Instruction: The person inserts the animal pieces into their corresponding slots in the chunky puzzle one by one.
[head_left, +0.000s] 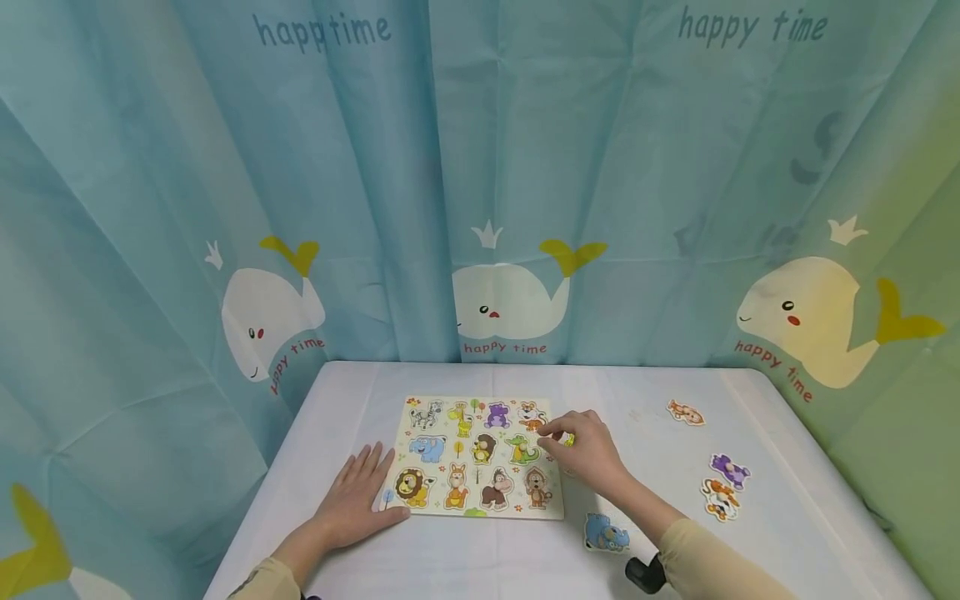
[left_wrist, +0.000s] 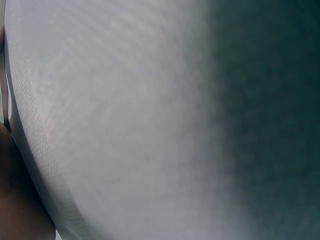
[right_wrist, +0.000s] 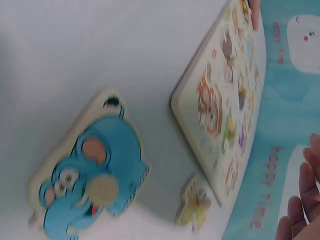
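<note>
Toward the far edge of the white worktop [head_left: 637, 385], the cream rectangular animal-puzzle board [head_left: 502, 461], touched by a spread left hand [head_left: 357, 502], could skid if the right hand [head_left: 590, 452], its pinch indiscernible, pushes sideways.

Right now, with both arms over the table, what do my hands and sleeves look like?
Your left hand and right hand are bare, without gloves. Left sleeve and right sleeve are plain beige. A rounded black piece shows by the right cuff.
</note>
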